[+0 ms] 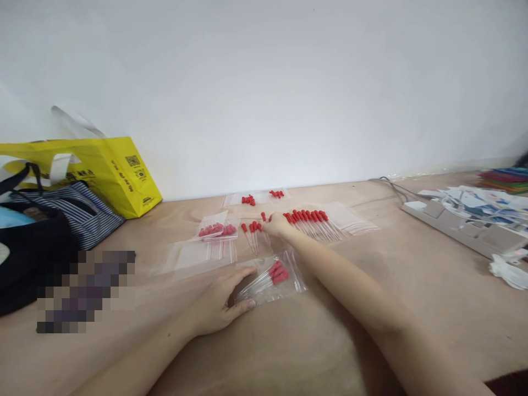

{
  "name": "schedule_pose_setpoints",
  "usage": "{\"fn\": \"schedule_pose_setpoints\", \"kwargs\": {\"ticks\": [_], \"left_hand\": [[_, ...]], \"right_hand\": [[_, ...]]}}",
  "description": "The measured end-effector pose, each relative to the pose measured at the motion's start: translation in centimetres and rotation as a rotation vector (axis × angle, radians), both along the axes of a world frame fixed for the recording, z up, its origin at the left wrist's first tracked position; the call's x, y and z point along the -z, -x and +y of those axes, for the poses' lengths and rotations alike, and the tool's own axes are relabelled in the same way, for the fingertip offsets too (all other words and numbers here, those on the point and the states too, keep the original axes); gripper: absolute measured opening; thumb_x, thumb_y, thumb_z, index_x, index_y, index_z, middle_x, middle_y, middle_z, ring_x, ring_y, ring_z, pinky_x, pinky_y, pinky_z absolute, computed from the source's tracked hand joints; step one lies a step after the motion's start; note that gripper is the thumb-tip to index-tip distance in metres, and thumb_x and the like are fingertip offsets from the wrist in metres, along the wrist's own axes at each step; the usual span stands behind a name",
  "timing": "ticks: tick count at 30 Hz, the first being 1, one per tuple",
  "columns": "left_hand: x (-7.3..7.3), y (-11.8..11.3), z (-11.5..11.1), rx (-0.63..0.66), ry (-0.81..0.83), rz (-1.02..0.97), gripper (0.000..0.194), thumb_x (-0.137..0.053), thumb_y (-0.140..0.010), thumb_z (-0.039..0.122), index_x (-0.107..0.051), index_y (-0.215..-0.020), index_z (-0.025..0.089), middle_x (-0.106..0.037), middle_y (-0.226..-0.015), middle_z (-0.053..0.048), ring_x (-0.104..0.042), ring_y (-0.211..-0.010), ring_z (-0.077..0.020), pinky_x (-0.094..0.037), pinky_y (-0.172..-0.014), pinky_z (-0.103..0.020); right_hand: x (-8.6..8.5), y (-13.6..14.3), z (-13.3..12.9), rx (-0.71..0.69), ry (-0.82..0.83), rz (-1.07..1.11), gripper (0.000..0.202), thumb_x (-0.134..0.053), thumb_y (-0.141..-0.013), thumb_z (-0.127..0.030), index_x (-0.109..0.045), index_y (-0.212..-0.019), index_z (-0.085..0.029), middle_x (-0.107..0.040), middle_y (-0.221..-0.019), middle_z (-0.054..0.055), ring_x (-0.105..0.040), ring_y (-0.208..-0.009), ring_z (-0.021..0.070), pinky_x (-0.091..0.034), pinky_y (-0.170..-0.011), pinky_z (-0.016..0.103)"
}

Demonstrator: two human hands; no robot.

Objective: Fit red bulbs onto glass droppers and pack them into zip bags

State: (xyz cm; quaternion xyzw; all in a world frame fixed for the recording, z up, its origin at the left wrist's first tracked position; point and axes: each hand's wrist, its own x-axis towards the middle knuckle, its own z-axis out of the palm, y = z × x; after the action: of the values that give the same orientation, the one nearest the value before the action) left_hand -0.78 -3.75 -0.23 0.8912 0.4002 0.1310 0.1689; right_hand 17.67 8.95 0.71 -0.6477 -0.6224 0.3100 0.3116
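My left hand (223, 300) grips the closed-off end of a clear zip-lock bag (264, 297), thumb and fingers around it. Inside the bag lie several glass droppers with red rubber bulbs (278, 273). Farther off, my right hand (278, 225) has its fingertips pinched at a red-bulbed dropper (264, 216). Just left of those fingertips are several loose droppers (252, 226). On the right side of my hand, a long row of droppers (309, 217) lies with bulbs pointing away from me. The right fingertips are partly hidden.
Filled bags of droppers (216, 231) rest on flat zip bags (202, 253). More red bulbs (248, 201) lie near the wall. A yellow bag (124, 181) and striped pouch (88, 214) stand left; a power strip (457, 228) and papers (478, 201) lie right.
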Motion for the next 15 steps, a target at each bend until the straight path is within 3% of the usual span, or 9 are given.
{"fn": "schedule_pose_setpoints", "kwargs": {"ticks": [5, 8, 11, 15], "left_hand": [[0.1, 0.1, 0.0, 0.007, 0.011, -0.026, 0.047, -0.049, -0.08, 0.04, -0.038, -0.123, 0.024, -0.046, -0.127, -0.007, -0.043, -0.115, -0.0241, -0.036, -0.096, -0.044], [0.1, 0.0, 0.1, 0.007, 0.0, -0.023, 0.047, -0.049, -0.08, 0.039, -0.038, -0.123, 0.024, -0.046, -0.126, -0.007, -0.043, -0.115, -0.0243, -0.036, -0.095, -0.044], [0.1, -0.1, 0.1, 0.011, -0.012, -0.034, 0.046, -0.049, -0.08, 0.039, -0.038, -0.122, 0.025, -0.047, -0.125, -0.006, -0.044, -0.113, -0.0236, -0.037, -0.094, -0.042], [-0.1, -0.3, 0.0, 0.006, -0.002, -0.01, 0.046, -0.048, -0.08, 0.039, -0.037, -0.122, 0.024, -0.047, -0.126, -0.006, -0.044, -0.114, -0.0228, -0.037, -0.095, -0.041]], "right_hand": [[0.0, -5.0, -3.5, -0.063, -0.022, 0.167, 0.048, -0.052, -0.072, -0.018, -0.031, -0.115, -0.013, -0.054, -0.055, -0.005, -0.053, -0.043, 0.0096, -0.042, -0.042, 0.018], [1.1, -8.3, -6.0, -0.068, -0.115, 0.479, 0.057, -0.049, -0.075, -0.023, -0.015, -0.121, -0.018, -0.049, -0.05, -0.01, -0.05, -0.037, 0.0093, -0.041, -0.037, 0.018], [2.5, -9.9, -8.0, 0.014, -0.138, 0.601, 0.049, -0.044, -0.077, -0.035, -0.016, -0.115, -0.02, -0.051, -0.055, -0.009, -0.05, -0.035, 0.0091, -0.039, -0.032, 0.018], [3.8, -9.7, -9.3, 0.016, -0.122, 0.694, 0.048, -0.047, -0.073, -0.04, -0.019, -0.107, -0.022, -0.052, -0.059, -0.009, -0.051, -0.036, 0.0093, -0.041, -0.032, 0.019]]}}
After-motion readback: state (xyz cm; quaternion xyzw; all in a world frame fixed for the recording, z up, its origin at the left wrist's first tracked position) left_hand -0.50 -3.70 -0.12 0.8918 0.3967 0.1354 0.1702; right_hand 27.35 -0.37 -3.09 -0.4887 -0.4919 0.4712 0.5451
